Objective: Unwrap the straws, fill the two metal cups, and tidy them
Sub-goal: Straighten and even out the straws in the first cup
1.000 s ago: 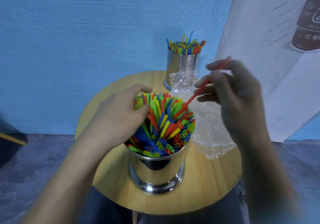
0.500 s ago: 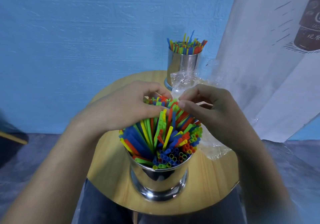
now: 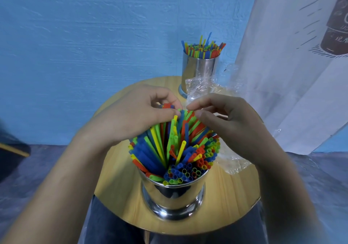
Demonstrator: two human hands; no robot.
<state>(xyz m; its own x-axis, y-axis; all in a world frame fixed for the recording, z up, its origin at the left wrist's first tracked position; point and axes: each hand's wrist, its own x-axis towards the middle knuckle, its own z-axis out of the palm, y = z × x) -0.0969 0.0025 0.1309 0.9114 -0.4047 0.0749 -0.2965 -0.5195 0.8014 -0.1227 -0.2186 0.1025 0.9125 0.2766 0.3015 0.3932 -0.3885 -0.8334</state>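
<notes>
at the far left edge of the view a dark object (image 3: 11, 149) with a yellowish strip sits over the grey-blue floor (image 3: 37, 168), with the blue wall (image 3: 94, 36) behind it. next to it the left forearm runs up from the lower left corner. the left hand (image 3: 135, 115) sits over the far side of the near metal cup (image 3: 173, 193), its fingers and thumb curled round the tops of the straws (image 3: 165, 149) that lean away from the person. the cup stands upright on the near half of the round wooden table (image 3: 116, 187), packed full with blue, green, yellow and red straws (those at the near rim stand straight with their open ends showing, those further in fan out and tilt towards the hands). right of the cup is the right hand (image 3: 231, 128), its forearm running in from the lower right. its thumb and forefinger meet at the straw tips just beside the left thumb and pinch them, and the other fingers are curled behind. crumpled clear plastic wrap (image 3: 233, 164) lies on the table under and beyond this hand, reaching back in front of the foot of the far metal cup (image 3: 199, 70). that cup stands upright at the far edge of the table, well apart from the near one, and holds its own far bundle (image 3: 204, 48) of coloured straws, a few sticking up higher than the rest. at the far right a white printed cloth (image 3: 291, 74) hangs down to the floor.
</notes>
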